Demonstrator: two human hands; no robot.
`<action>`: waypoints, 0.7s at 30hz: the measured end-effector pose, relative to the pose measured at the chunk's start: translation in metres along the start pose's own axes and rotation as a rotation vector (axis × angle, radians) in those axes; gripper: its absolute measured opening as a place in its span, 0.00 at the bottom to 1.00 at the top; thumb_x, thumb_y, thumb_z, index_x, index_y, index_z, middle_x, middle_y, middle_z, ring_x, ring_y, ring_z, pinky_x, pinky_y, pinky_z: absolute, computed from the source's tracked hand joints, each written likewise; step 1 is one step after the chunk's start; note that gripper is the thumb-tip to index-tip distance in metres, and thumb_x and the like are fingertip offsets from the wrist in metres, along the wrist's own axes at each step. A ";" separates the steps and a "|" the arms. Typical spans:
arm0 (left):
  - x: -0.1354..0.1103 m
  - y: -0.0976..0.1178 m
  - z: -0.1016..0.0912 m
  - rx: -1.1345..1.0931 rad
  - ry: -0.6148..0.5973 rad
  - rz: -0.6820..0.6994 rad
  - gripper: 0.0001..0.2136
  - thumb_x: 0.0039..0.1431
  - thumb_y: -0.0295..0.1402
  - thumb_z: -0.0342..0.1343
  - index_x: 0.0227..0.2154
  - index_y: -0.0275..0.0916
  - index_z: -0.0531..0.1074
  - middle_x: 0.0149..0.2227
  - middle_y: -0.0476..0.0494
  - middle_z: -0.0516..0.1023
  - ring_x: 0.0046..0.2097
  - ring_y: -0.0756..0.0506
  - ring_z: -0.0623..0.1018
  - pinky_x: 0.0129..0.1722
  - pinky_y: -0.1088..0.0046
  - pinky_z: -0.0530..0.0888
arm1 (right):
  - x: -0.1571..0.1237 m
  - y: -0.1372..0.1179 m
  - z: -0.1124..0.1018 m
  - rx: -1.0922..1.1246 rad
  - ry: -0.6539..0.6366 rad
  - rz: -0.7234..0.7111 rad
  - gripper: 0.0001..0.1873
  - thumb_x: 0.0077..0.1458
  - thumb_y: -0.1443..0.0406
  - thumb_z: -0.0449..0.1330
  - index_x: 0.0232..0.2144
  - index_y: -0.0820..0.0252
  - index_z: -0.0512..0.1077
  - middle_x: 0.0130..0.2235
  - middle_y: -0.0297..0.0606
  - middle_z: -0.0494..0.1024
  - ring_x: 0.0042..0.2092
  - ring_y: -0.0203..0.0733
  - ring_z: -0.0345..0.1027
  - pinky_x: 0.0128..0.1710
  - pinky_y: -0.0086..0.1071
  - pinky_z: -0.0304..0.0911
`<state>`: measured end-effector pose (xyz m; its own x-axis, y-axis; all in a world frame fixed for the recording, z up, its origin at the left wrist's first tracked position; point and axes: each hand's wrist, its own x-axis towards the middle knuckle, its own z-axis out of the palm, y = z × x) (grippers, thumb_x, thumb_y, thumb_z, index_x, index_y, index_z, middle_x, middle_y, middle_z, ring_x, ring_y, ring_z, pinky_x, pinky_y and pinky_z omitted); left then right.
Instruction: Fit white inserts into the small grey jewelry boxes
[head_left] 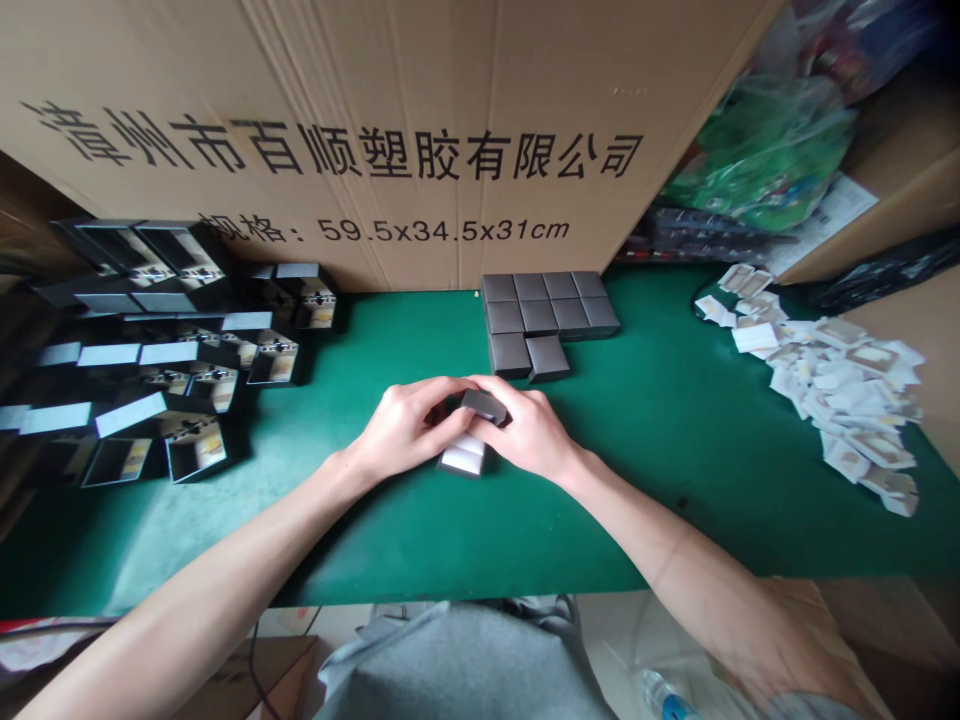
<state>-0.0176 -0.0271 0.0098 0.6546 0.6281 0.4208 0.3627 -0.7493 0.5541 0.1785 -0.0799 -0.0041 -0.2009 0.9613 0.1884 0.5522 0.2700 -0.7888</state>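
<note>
Between my two hands is a small dark hinged box (484, 405), its lid tilted up and a white insert (463, 455) showing in the lower half. My left hand (409, 425) has its fingers closed on the box's left side, the thumb across its front. On the other side my right hand (529, 425) grips the lid, thumb and fingers wrapped round it. Fingers hide the hinge and part of the box. Just beyond them, closed dark boxes (551, 300) stand in a tight block on the green table (405, 545).
Several open dark boxes (195, 450) are stacked at the left. White inserts (847, 370) lie in a loose heap at the right. A large cardboard carton (360, 70) stands along the back. Plastic bags (772, 150) fill the far right corner.
</note>
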 end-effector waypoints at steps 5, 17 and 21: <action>0.000 0.000 0.000 -0.002 -0.001 0.005 0.10 0.66 0.34 0.55 0.46 0.35 0.75 0.30 0.51 0.78 0.26 0.55 0.71 0.28 0.80 0.68 | 0.000 0.000 0.000 -0.003 -0.001 -0.004 0.21 0.62 0.56 0.61 0.56 0.50 0.69 0.48 0.33 0.82 0.47 0.44 0.80 0.43 0.31 0.72; 0.001 0.000 0.000 0.001 0.000 0.008 0.10 0.66 0.33 0.55 0.46 0.35 0.75 0.30 0.51 0.78 0.26 0.55 0.71 0.28 0.80 0.68 | 0.000 0.000 0.000 -0.014 -0.004 -0.008 0.21 0.62 0.56 0.61 0.56 0.50 0.68 0.49 0.33 0.82 0.46 0.44 0.80 0.43 0.30 0.72; 0.001 0.001 -0.001 0.000 -0.004 0.005 0.10 0.67 0.34 0.55 0.45 0.35 0.75 0.30 0.51 0.78 0.26 0.55 0.71 0.28 0.80 0.68 | 0.000 0.000 0.000 -0.005 0.004 -0.014 0.21 0.62 0.56 0.61 0.56 0.51 0.69 0.49 0.34 0.82 0.46 0.44 0.80 0.43 0.30 0.72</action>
<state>-0.0170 -0.0269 0.0115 0.6591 0.6232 0.4210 0.3591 -0.7526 0.5519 0.1786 -0.0795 -0.0045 -0.2054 0.9577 0.2014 0.5536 0.2834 -0.7831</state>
